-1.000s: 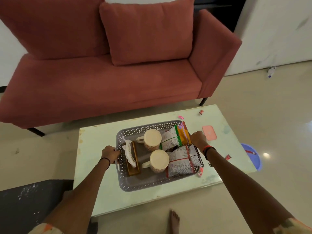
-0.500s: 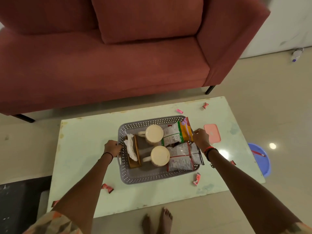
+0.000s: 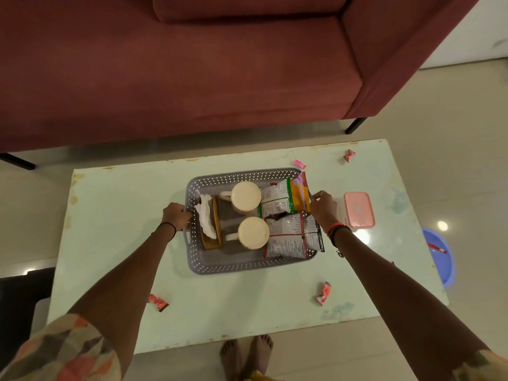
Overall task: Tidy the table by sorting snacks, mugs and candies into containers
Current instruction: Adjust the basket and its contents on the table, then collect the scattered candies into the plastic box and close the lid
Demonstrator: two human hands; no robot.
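Observation:
A grey perforated basket (image 3: 236,265) sits on the middle of the pale green table (image 3: 115,215). It holds two cream mugs (image 3: 245,198) (image 3: 253,232), several snack packets (image 3: 286,237) and a brown napkin holder (image 3: 211,229) with white tissue. My left hand (image 3: 176,215) grips the basket's left rim. My right hand (image 3: 323,206) holds its right rim, next to an orange packet (image 3: 301,196). Wrapped candies lie loose on the table: one at the front left (image 3: 158,302), one at the front right (image 3: 323,293), two at the back (image 3: 299,163) (image 3: 349,155).
A pink lidded box (image 3: 358,209) stands on the table just right of my right hand. A red sofa (image 3: 192,64) runs along the far side. On the floor to the right is a blue tub (image 3: 439,257). My bare feet (image 3: 247,356) are at the table's near edge.
The view has tilted down and closer over the table. Both hands stay on the basket's rims, and the basket now sits nearer the table's middle.

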